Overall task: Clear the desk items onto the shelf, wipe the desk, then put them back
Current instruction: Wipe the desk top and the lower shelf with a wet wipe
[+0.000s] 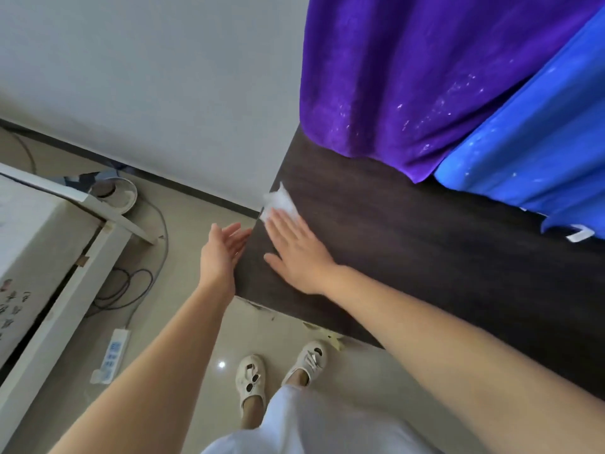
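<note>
While purple curtain (393, 77) and blue curtain (530, 152) drape over the dark tabletop (409, 244): crumpled white tissue (280, 201) at its left corner under flat right hand (294, 250), left hand (226, 247) spread beside the edge.

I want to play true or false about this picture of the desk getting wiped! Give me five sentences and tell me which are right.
1. The right hand presses a white tissue flat on the dark desk. True.
2. The left hand holds a cup. False: it is open and holds nothing, at the desk's edge.
3. A purple cloth hangs beside a blue cloth. True.
4. The power strip lies on the desk. False: it lies on the floor.
5. The person is barefoot. False: they wear white shoes.
</note>
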